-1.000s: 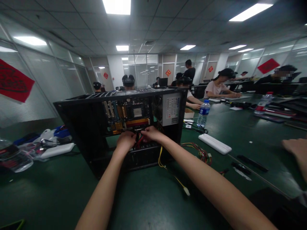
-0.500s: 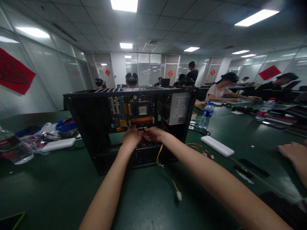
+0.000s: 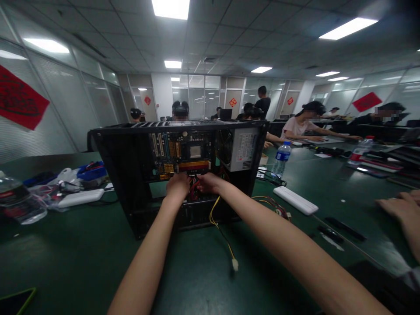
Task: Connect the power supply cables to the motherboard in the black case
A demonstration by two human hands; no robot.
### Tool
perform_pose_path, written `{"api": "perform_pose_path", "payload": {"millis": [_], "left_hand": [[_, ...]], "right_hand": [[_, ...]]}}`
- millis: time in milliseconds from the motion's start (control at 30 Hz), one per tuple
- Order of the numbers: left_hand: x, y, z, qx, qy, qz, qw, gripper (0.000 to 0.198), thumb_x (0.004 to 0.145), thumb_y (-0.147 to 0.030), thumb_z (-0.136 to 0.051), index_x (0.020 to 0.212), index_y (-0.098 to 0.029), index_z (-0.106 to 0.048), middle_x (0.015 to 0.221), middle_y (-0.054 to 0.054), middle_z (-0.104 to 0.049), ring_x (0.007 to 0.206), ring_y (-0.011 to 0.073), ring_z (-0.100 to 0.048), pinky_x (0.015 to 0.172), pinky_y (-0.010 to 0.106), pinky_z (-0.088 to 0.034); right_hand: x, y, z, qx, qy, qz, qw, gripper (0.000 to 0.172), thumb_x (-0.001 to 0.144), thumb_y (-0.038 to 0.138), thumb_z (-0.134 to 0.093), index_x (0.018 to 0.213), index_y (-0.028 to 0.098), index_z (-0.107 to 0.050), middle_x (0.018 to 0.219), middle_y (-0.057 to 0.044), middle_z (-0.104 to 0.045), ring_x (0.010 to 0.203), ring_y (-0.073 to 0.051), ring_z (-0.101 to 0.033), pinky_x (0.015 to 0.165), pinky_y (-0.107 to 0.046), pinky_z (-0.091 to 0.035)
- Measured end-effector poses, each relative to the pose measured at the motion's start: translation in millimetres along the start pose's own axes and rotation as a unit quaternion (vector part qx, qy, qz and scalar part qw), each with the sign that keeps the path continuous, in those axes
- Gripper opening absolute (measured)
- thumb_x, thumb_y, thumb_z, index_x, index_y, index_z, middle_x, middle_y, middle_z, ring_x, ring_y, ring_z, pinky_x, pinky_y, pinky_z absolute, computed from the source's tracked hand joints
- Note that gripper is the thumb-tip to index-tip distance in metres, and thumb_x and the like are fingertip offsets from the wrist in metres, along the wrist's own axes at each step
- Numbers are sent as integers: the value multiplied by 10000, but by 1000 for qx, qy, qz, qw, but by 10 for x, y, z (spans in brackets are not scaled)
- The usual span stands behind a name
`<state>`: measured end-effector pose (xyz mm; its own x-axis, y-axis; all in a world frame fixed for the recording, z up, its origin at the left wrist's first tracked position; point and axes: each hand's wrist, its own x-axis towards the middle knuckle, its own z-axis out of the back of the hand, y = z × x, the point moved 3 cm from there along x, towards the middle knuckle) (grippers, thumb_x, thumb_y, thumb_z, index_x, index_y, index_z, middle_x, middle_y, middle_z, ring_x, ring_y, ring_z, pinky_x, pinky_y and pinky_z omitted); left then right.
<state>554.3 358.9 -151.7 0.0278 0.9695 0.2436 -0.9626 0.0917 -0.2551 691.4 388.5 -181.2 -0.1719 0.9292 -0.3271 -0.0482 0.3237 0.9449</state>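
Observation:
An open black computer case (image 3: 113,175) stands on its side before me, with a motherboard (image 3: 205,146) and a power supply (image 3: 244,151) inside. Below the orange and red memory slots (image 3: 194,166), my left hand (image 3: 178,185) is closed at a bundle of red and black power cables (image 3: 194,190). My right hand (image 3: 209,183) grips the same bundle from the other side; the fingertips of both hands are partly hidden. A yellow-and-black cable with a white connector (image 3: 235,264) hangs out of the case onto the table.
On the green table (image 3: 203,280), a white power bank (image 3: 295,200) and a water bottle (image 3: 281,159) stand to the right. At left are a large bottle (image 3: 19,201) and another white power bank (image 3: 81,198). A co-worker's hands (image 3: 400,214) rest at the right edge.
My left hand has shifted slightly left, showing more of the red cables between my hands. The hanging connector has swung a little to the left.

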Motion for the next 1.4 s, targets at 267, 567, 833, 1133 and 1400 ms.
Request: {"api": "perform_pose_path", "payload": {"millis": [267, 567, 833, 1133, 1400], "left_hand": [[-28, -96, 40, 24, 3, -17, 1000, 375, 1027, -307, -420, 1083, -138, -750, 1109, 209, -741, 1074, 339, -715, 895, 403, -548], [-4, -137, 22, 49, 0, -24, 999, 360, 1010, -271, -438, 1072, -109, -754, 1093, 235, -735, 1067, 361, -714, 887, 422, -552], [-143, -121, 40, 6, -22, -36, 999, 404, 1033, -385, -433, 1145, -124, -719, 1186, 200, -721, 1144, 343, -678, 958, 420, -535], [-82, -42, -30, -46, -28, -85, 995, 373, 1012, -392, -494, 1170, -144, -724, 1199, 160, -735, 1176, 299, -667, 1014, 364, -501], [-310, -193, 182, -159, -119, -119, 973, 292, 964, -210, -465, 1073, -129, -724, 1130, 188, -731, 1158, 321, -658, 1095, 478, -445]], "right_hand": [[-520, 150, 39, -181, -76, 122, 973, 237, 1052, 205, -476, 865, 132, -601, 908, -124, -702, 857, -193, -689, 818, -286, -527], [-1834, -553, 1529, -415, -338, 427, 729, 367, 965, 469, -533, 1115, 161, -663, 1168, -173, -699, 1148, -319, -643, 1051, -481, -482], [-1804, -1376, 1457, -287, -148, 240, 915, 615, 926, 500, -584, 1428, 174, -442, 1354, -175, -647, 1265, -301, -633, 1112, -504, -474], [-1662, -1249, -15, -544, -79, 199, 811, 394, 954, 282, -633, 1295, 85, -647, 1204, -218, -687, 1145, -373, -653, 1019, -488, -488], [-1920, -789, 165, -257, -37, 331, 907, 270, 975, 155, -471, 1145, 126, -678, 1140, -123, -714, 1083, -208, -672, 984, -321, -500]]}}
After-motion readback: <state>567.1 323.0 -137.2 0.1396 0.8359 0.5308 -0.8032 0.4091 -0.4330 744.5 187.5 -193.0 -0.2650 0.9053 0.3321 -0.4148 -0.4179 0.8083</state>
